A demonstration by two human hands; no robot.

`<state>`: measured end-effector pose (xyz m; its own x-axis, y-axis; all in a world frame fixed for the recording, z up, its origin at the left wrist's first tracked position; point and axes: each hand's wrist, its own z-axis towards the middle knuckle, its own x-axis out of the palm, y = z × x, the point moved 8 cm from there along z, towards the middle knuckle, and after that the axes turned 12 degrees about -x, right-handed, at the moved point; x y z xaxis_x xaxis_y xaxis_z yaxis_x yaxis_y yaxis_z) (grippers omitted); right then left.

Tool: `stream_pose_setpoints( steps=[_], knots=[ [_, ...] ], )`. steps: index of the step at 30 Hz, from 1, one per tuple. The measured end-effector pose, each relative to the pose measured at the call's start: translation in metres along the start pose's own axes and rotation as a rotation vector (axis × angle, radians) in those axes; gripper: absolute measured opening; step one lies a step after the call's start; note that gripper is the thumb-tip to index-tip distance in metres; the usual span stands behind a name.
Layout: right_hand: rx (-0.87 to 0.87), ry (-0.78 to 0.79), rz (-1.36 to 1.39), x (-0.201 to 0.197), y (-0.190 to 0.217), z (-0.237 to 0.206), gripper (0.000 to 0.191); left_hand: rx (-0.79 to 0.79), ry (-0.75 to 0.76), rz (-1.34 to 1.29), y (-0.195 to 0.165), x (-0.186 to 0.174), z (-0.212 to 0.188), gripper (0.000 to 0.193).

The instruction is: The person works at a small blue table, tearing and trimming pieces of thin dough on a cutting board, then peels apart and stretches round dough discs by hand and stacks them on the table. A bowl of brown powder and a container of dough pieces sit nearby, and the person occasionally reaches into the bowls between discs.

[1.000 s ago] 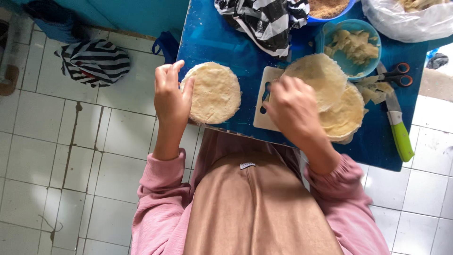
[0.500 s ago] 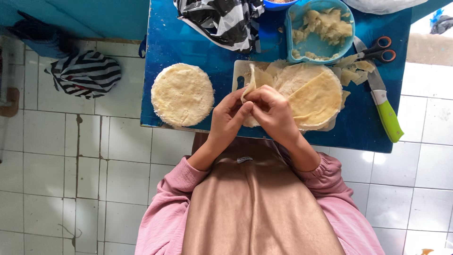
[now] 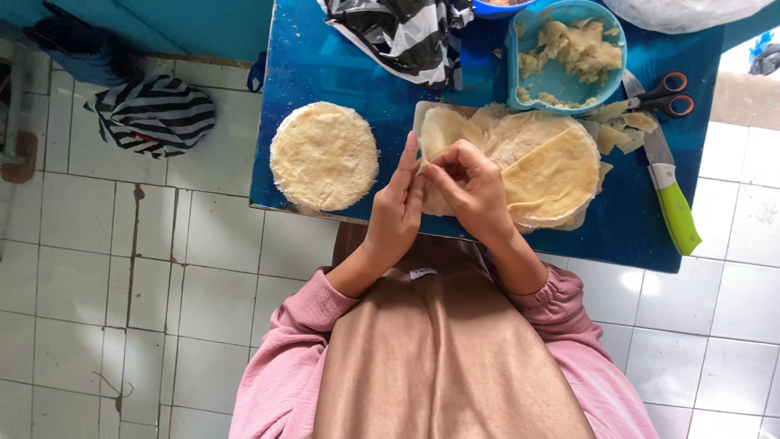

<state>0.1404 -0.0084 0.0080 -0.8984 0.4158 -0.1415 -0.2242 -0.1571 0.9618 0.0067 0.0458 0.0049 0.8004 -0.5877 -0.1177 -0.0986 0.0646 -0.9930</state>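
Seen from the head camera looking straight down, a person in pink sleeves and a tan apron works at a blue worktop [image 3: 325,73] above a white tiled floor [image 3: 122,268]. Both hands meet over the near edge of a pale cutting board [image 3: 422,114]: the left hand [image 3: 396,213] stands on edge with fingers extended and pressed together, its fingertips against a thin pale wrapper [image 3: 443,134], while the right hand [image 3: 471,189] is curled, thumb and fingers pinching the same wrapper's near edge. The wrapper lies directly ahead of the hands, just beyond the fingertips, and both hands touch it; its long axis cannot be made out with the hands over it. It looks soft, floury and slightly crumpled, cream in colour, folded at one side. Just to its right, a stack of similar round sheets [image 3: 552,167] overlaps the board, the top one folded back. Well to the left of the left hand sits a separate round stack [image 3: 325,154], flat and untouched. Beyond the board are a blue tray of pale filling [image 3: 569,53], orange-handled scissors [image 3: 662,93], a green-handled knife [image 3: 670,199] and a black-and-white striped bag [image 3: 406,32]; another striped bag [image 3: 154,114] rests on the floor.
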Motion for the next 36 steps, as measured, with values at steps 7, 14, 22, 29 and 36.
stream_pose_setpoints(
  steps=[7, 14, 22, 29, 36],
  knots=[
    [0.055, -0.199, 0.753, -0.003, -0.041, -0.008, 0.003, -0.322, -0.07, -0.754, 0.048, -0.027, 0.015, 0.044],
    [0.425, -0.382, 1.403, 0.012, -0.072, 0.0, 0.005, -0.389, 0.042, -1.324, 0.056, -0.031, 0.015, 0.035],
    [0.188, -0.076, 1.149, 0.03, -0.018, 0.012, 0.013, -0.257, 0.134, -0.81, 0.018, -0.045, 0.012, 0.043],
    [0.214, 0.077, 0.83, 0.037, -0.023, 0.002, 0.036, 0.156, -0.297, 0.123, -0.03, -0.061, -0.01, 0.015],
    [0.183, -0.121, 0.995, 0.016, -0.043, 0.002, 0.016, 0.182, -0.389, -0.21, -0.011, -0.078, -0.015, 0.014]
  ],
)
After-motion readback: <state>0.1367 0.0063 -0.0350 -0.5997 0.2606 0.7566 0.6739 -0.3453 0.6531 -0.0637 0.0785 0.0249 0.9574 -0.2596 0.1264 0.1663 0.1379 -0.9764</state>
